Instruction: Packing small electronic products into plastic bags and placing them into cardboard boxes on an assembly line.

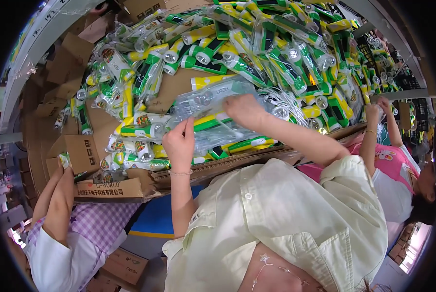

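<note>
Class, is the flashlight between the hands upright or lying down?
Lying down: the flashlight stretches sideways from left hand toward right hand.

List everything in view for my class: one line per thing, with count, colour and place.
Flashlights: too many to count, green and yellow, heaped across the middle
Plastic bags: many, clear, around flashlights and at the wearer's hands
Cable bundle: one, white, centre-right
Cardboard boxes: several, brown, mostly left
Crates: several, black, far right
Co-worker's apron: one, purple-checked, lower left
Second apron: one, pink, right
Shirt: one, pale, wearer's, lower middle
Left hand: one, bare, pinching clear plastic
Right hand: one, bare, curled over clear plastic
</note>
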Action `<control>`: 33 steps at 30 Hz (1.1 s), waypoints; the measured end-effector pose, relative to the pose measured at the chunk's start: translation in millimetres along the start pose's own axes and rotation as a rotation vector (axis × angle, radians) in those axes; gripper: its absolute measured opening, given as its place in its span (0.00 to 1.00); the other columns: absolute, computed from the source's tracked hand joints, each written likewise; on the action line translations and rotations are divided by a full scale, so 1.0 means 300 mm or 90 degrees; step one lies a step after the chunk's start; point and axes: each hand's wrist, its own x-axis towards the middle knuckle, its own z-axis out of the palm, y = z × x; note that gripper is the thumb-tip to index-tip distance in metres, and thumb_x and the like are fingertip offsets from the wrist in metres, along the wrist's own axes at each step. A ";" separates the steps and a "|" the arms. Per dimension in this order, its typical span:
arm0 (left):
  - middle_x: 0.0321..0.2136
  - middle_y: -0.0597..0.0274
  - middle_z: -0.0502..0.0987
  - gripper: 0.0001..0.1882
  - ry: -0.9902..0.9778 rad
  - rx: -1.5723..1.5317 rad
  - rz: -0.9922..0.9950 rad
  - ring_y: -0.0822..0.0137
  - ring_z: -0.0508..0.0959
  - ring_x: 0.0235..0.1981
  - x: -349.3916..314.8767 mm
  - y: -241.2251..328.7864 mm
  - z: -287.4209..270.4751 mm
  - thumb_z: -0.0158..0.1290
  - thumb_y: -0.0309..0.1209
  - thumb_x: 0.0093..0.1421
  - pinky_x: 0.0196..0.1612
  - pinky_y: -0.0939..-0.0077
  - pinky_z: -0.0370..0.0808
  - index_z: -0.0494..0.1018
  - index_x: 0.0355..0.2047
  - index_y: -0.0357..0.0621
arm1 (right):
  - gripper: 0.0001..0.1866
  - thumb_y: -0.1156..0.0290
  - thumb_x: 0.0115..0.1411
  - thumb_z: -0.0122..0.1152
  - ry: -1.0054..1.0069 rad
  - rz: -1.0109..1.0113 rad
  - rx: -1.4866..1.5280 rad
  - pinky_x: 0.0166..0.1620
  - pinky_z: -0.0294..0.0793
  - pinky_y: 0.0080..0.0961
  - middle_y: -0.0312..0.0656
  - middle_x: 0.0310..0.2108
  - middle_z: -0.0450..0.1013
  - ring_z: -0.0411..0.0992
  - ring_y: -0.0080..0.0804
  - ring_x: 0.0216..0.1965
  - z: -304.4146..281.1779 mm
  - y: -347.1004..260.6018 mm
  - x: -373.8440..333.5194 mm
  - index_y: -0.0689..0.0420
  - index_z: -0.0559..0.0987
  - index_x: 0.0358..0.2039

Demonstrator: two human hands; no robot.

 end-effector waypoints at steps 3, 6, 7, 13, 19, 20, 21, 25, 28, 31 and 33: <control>0.13 0.49 0.71 0.10 0.020 0.040 0.057 0.64 0.72 0.15 -0.009 0.033 0.028 0.56 0.34 0.55 0.20 0.71 0.67 0.78 0.28 0.38 | 0.06 0.74 0.43 0.59 -0.211 0.023 -0.111 0.28 0.74 0.30 0.40 0.28 0.76 0.77 0.37 0.31 -0.071 -0.031 0.004 0.54 0.80 0.25; 0.14 0.49 0.73 0.10 0.013 0.022 0.055 0.54 0.76 0.17 -0.005 0.036 0.044 0.56 0.35 0.55 0.21 0.68 0.69 0.79 0.24 0.41 | 0.05 0.74 0.42 0.60 -0.236 -0.025 -0.138 0.28 0.73 0.32 0.42 0.25 0.76 0.77 0.37 0.31 -0.073 -0.013 0.015 0.52 0.80 0.23; 0.15 0.50 0.74 0.11 0.002 -0.005 0.025 0.54 0.76 0.16 -0.004 0.032 0.046 0.57 0.36 0.55 0.21 0.68 0.70 0.79 0.24 0.40 | 0.05 0.74 0.42 0.60 -0.238 -0.024 -0.137 0.28 0.73 0.32 0.42 0.25 0.76 0.77 0.37 0.31 -0.077 -0.004 0.015 0.52 0.80 0.23; 0.14 0.49 0.74 0.12 -0.046 -0.041 -0.037 0.54 0.76 0.16 -0.005 0.039 0.026 0.57 0.36 0.54 0.22 0.68 0.70 0.78 0.23 0.38 | 0.13 0.74 0.41 0.62 -0.167 -0.069 -0.001 0.29 0.73 0.34 0.36 0.28 0.75 0.76 0.39 0.30 -0.102 0.044 0.010 0.50 0.80 0.31; 0.14 0.48 0.73 0.11 -0.072 -0.039 -0.027 0.51 0.75 0.17 -0.003 0.034 0.026 0.55 0.35 0.56 0.22 0.66 0.70 0.78 0.24 0.39 | 0.10 0.67 0.45 0.64 0.120 -0.194 0.272 0.26 0.71 0.33 0.34 0.27 0.73 0.74 0.36 0.27 -0.022 -0.043 0.025 0.48 0.80 0.31; 0.14 0.48 0.73 0.11 -0.071 -0.038 -0.028 0.51 0.75 0.17 -0.005 0.033 0.021 0.55 0.35 0.56 0.22 0.66 0.70 0.78 0.24 0.39 | 0.09 0.65 0.45 0.64 0.154 -0.184 0.276 0.25 0.70 0.32 0.34 0.24 0.73 0.73 0.36 0.25 0.005 -0.056 0.031 0.47 0.80 0.30; 0.14 0.47 0.73 0.11 -0.075 -0.028 -0.021 0.51 0.75 0.17 -0.009 0.031 0.015 0.54 0.34 0.57 0.22 0.66 0.70 0.78 0.25 0.39 | 0.09 0.63 0.46 0.65 0.188 -0.173 0.280 0.24 0.69 0.32 0.34 0.22 0.73 0.73 0.36 0.23 0.021 -0.065 0.038 0.46 0.80 0.30; 0.16 0.45 0.73 0.09 -0.072 -0.025 0.025 0.48 0.75 0.18 -0.018 0.029 0.006 0.52 0.32 0.57 0.22 0.65 0.70 0.77 0.28 0.40 | 0.05 0.61 0.50 0.61 0.114 -0.099 0.223 0.21 0.68 0.33 0.35 0.17 0.72 0.72 0.37 0.19 0.037 -0.086 0.059 0.45 0.80 0.27; 0.16 0.48 0.74 0.08 -0.069 -0.002 0.043 0.52 0.76 0.18 -0.035 0.027 0.009 0.53 0.31 0.57 0.22 0.66 0.70 0.77 0.29 0.39 | 0.11 0.57 0.53 0.57 -0.012 -0.045 0.099 0.23 0.70 0.37 0.41 0.16 0.73 0.73 0.42 0.19 0.024 -0.089 0.090 0.49 0.81 0.25; 0.16 0.53 0.76 0.08 -0.087 -0.092 -0.050 0.61 0.78 0.18 -0.041 0.018 0.014 0.53 0.30 0.57 0.23 0.73 0.72 0.77 0.29 0.37 | 0.14 0.57 0.54 0.56 -0.054 0.034 0.088 0.26 0.72 0.37 0.43 0.19 0.75 0.75 0.42 0.23 0.013 -0.110 0.094 0.52 0.81 0.21; 0.17 0.56 0.77 0.08 -0.111 -0.171 -0.093 0.66 0.79 0.20 -0.040 0.014 0.017 0.53 0.29 0.58 0.24 0.77 0.73 0.77 0.30 0.36 | 0.12 0.56 0.56 0.55 -0.084 0.087 -0.021 0.25 0.71 0.35 0.41 0.20 0.76 0.75 0.41 0.23 0.009 -0.122 0.099 0.47 0.81 0.25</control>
